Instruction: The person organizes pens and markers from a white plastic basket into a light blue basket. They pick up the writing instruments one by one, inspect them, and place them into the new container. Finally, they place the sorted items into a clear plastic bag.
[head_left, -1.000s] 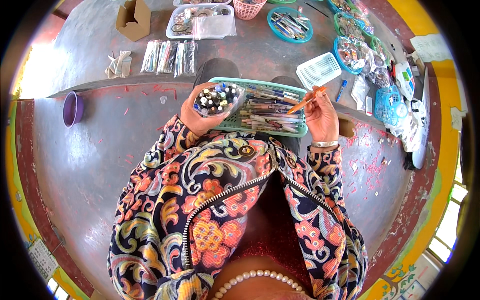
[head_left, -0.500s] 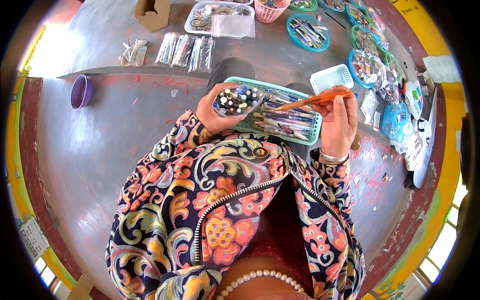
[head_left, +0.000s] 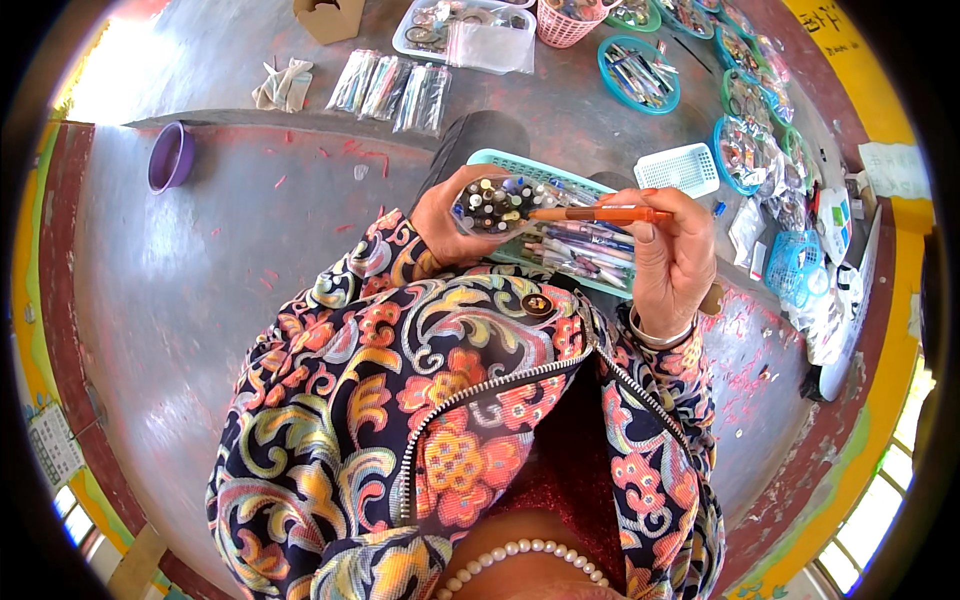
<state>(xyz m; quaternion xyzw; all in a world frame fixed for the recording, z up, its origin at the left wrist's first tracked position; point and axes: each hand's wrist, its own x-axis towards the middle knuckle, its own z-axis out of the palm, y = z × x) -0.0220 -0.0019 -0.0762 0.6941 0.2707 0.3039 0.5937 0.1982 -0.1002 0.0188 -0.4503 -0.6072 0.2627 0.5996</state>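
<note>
Left hand (head_left: 445, 222) is gripping a clear-wrapped bundle of pens (head_left: 500, 200), ends facing up, over the left end of the teal basket (head_left: 497, 160). Right hand (head_left: 672, 255) is pinching an orange pen (head_left: 600, 213) between thumb and fingers near its rear end, over the basket's right end. Neither hand is empty.

Key relation: bundle is sitting directly left of the right hand; orange pen is spanning the gap, long axis running left-right, roughly level across the view, front tip pointing left at the bundle's right edge. Tip is nearer the left hand, rear end is staying in the right. Tip is overlapping the bundle's edge in view; can't tell if it's touching or just hovering above. Bundle pens are pointing up toward the camera, so the orange pen is lying crosswise to them.

Loose pens (head_left: 585, 252) are lying in the basket below, between the hands, mostly lengthwise toward its right end. White basket (head_left: 678, 172) is resting beyond the teal basket's far right corner.

Versus one second ago: pen was slanting over the basket's right edge, well apart from the bundle; now its tip is reaching the bundle. Left hand is still holding the bundle.
</note>
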